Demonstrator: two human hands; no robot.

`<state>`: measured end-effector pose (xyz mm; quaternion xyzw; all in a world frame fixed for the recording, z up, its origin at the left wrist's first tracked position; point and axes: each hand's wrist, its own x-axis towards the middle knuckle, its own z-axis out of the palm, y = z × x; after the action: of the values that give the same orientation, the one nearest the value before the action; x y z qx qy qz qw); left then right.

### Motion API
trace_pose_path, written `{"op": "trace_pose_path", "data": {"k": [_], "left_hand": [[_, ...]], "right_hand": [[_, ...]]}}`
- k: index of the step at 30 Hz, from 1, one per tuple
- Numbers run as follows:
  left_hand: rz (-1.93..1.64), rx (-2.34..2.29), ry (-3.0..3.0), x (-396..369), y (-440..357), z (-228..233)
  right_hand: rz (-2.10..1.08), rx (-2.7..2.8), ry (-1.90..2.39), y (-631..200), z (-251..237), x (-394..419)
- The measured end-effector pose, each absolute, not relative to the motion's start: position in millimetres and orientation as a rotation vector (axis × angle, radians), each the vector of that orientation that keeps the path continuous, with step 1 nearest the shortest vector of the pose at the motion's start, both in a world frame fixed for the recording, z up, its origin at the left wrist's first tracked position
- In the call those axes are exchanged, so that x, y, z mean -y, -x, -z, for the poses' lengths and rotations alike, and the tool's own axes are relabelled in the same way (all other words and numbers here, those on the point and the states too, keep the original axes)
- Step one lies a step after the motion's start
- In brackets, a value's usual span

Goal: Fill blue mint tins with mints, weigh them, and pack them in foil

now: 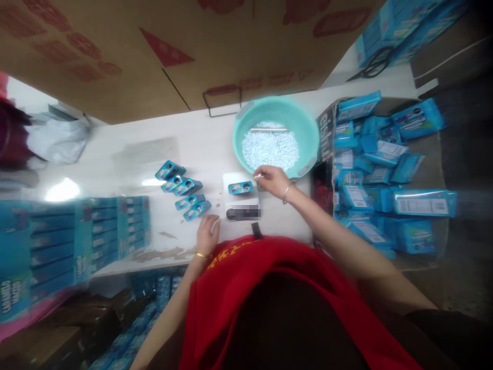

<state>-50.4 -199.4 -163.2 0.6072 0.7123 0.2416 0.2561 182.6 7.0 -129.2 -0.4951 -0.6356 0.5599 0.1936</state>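
Observation:
My right hand (272,181) is closed in a pinch at the near rim of a turquoise basin (308,128); a small whitish bit shows at its fingertips, blurred. Loose small white pellets (269,149) fill the bottom of the basin. Just left of that hand, a small blue box (240,188) with a dark round opening lies on a white digital scale (252,198). My left hand (208,234) rests at the table's near edge with loosely bent fingers and nothing visible in it. Beyond it lie several similar blue boxes (187,186) in a loose cluster.
A large cardboard carton (154,61) walls off the back. On the right, an open carton (325,136) holds many blue packets (358,198). Stacked blue display boxes (80,236) stand at left. Scissors (375,62) lie at the back right. A metal bar (268,130) lies inside the basin.

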Motion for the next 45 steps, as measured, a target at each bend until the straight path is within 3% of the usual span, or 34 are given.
{"op": "trace_pose_path", "data": {"k": [4,9,15,20,23,38,45], "left_hand": [[-0.652,-1.916,-1.655,202,50,163],[-0.658,-1.901,-1.634,211,51,166],[-0.654,-1.881,-1.601,218,52,169],[-0.628,-1.892,-1.547,216,55,173],[-0.611,-1.905,-1.529,214,58,175],[-0.600,-1.901,-1.513,212,60,179],[-0.592,-1.909,-1.487,214,61,180]], "right_hand": [[-1.283,2.237,1.340,-156,125,11],[-1.191,2.402,1.405,-144,130,13],[-1.219,2.145,1.317,-161,128,5],[-1.467,1.518,1.557,-189,135,-21],[-1.461,1.320,1.594,-201,136,-36],[-1.316,1.837,1.200,-155,137,17],[-1.183,1.962,1.195,-167,147,3]]}}
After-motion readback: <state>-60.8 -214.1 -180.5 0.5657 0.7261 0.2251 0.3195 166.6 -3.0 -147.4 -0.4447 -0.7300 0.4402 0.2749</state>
